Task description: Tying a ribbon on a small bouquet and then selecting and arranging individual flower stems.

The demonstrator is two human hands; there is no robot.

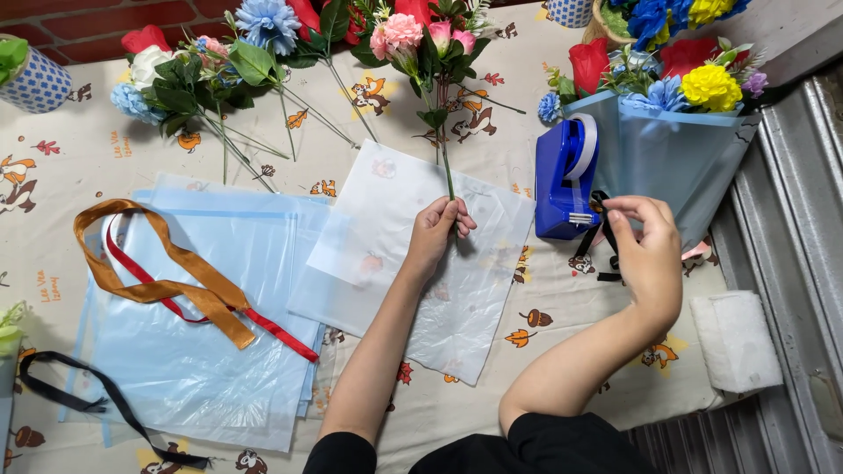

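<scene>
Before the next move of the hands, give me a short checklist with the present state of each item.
1. Left hand grips the flower stem: ok.
2. Right hand pinches tape at the blue tape dispenser: ok.
3. Tape already cut: cannot tell.
4. Translucent sheet flat under the stem: ok.
5. Wrapped bouquet close to the right hand: ok.
6. Black ribbon tied: cannot tell.

Bare cloth (606, 338) lies open between the forearms; the tape dispenser (565, 180) and bouquet (676, 132) block the right.

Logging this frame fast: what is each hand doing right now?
Left hand: closed around a flower stem.
Right hand: pinching a black ribbon beside the tape dispenser.
</scene>
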